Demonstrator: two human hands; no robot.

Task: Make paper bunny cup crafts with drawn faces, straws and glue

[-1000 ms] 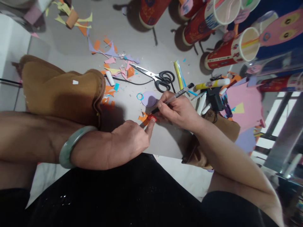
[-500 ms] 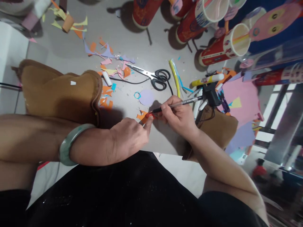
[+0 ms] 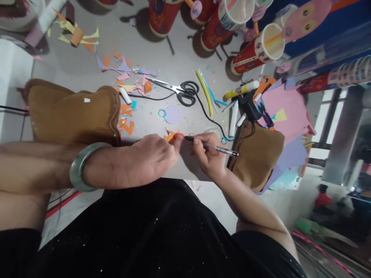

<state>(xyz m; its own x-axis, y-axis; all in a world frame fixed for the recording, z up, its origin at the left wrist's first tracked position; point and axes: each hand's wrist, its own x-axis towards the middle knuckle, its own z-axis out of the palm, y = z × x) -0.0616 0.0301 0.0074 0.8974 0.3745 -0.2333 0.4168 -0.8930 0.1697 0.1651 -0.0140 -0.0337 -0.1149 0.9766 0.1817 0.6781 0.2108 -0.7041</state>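
Observation:
My left hand point(image 3: 156, 156), a bracelet on its wrist, has its fingers curled and its index fingertip pressed on a small round red piece point(image 3: 179, 136). That piece lies over an orange paper scrap point(image 3: 169, 136), and the fingertip partly hides both. In my right hand point(image 3: 211, 154) a clear-barrelled pen point(image 3: 218, 149) is gripped, its dark tip beside the red piece. Whether the tip touches it, I cannot tell. A pale purple paper circle point(image 3: 173, 115) and a small blue ring point(image 3: 162, 113) lie just beyond my hands.
Black-handled scissors point(image 3: 182, 90) lie open further back among paper scraps. A brown pouch point(image 3: 72, 114) sits at left, another point(image 3: 257, 154) at right by a black box point(image 3: 249, 107) with a cable. Several red paper cups point(image 3: 165, 17) stand behind; pink paper point(image 3: 290, 100) lies right.
The pen has swung in my right hand, its back end now pointing lower right rather than upper right. My left fingertip stays on the red piece. The whole view has shifted slightly.

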